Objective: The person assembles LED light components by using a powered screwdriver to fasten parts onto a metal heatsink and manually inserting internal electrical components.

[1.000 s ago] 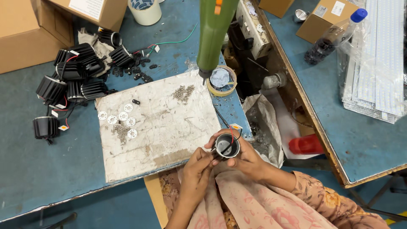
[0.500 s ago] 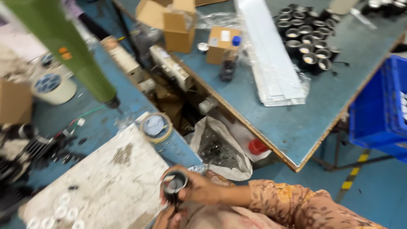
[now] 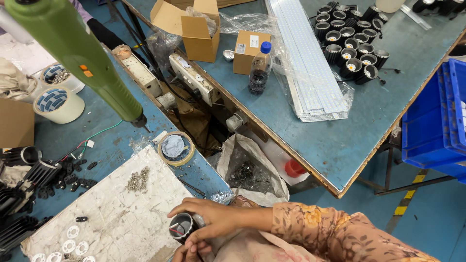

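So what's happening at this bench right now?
A person holds a small black cylindrical lamp housing at the near edge of a worn white board. The right hand wraps over it; the left hand touches it from below. A green power screwdriver hangs above, and a pile of screws lies on the board.

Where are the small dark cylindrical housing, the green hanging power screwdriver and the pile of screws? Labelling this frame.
small dark cylindrical housing (image 3: 181, 226), head view, open rim.
green hanging power screwdriver (image 3: 73, 53), head view, body.
pile of screws (image 3: 138, 179), head view, middle.
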